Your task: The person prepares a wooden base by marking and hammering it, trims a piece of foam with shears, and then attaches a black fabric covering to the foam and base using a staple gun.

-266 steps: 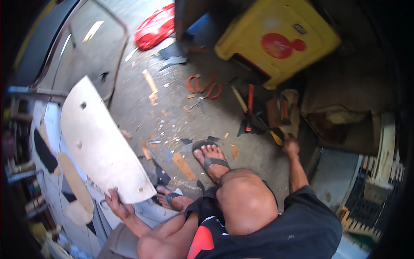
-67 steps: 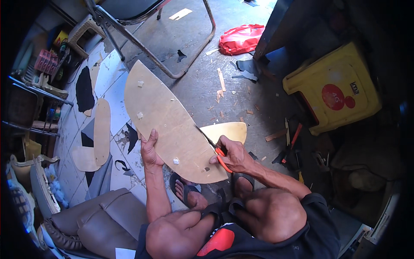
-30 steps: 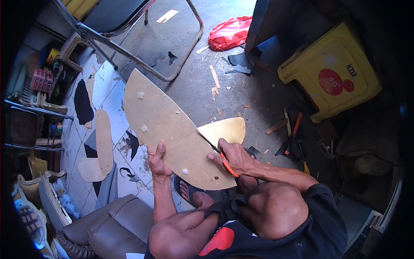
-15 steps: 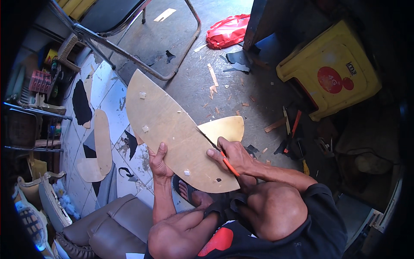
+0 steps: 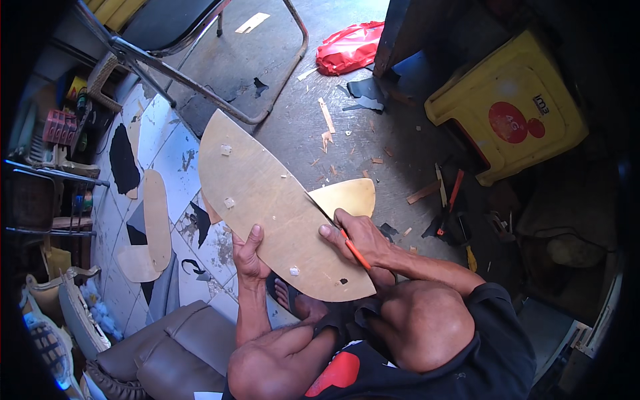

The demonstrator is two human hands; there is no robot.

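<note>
A thin plywood board [image 5: 267, 200], curved along its left side and pointed at both ends, is held slantwise above my knees. My left hand [image 5: 250, 257] grips its lower left edge, thumb on top and fingers hidden underneath. At the opposite edge, my right hand [image 5: 353, 237] is closed around an orange-handled knife [image 5: 357, 251], with its thumb on the board. The dark, narrow blade lies along the board's right edge. A second, lighter wooden piece [image 5: 347, 195] with a rounded end shows just beyond that edge, partly hidden by the board and my right hand.
Cut wooden pieces [image 5: 157, 220] lie on the white tiles at left, near a brown cushion [image 5: 177, 350]. A folding metal chair [image 5: 200, 73] stands ahead. Wood scraps [image 5: 327, 115] and a red plastic bag [image 5: 350, 48] are farther off. A yellow stool [image 5: 510, 107] and tools [image 5: 455, 193] are at right.
The board has shifted slightly right and downward in the picture, with my left hand moving along with it. My right hand and the knife stay almost in place at its edge.
</note>
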